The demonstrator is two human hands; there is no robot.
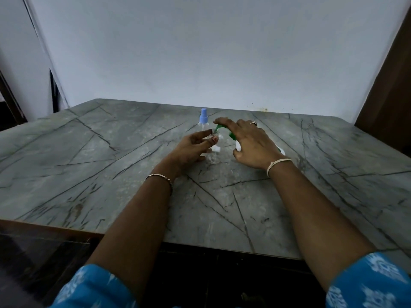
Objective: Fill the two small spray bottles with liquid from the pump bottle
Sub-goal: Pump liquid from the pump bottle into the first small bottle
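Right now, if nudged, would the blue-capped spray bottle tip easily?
Probably. The blue-capped spray bottle stands tall and narrow, so likely tippy. Its clear body looks empty, so probably light. It may slide on the smooth table.

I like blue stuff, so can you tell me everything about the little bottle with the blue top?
The small spray bottle has a clear, plastic-looking body and a light blue spray top fitted on. It stands upright on the grey veined table, towards the far side, just behind the open clear bottle that the left grip holds. Its lower part is hidden behind them, so how full it is cannot be told. Neither grip holds it.
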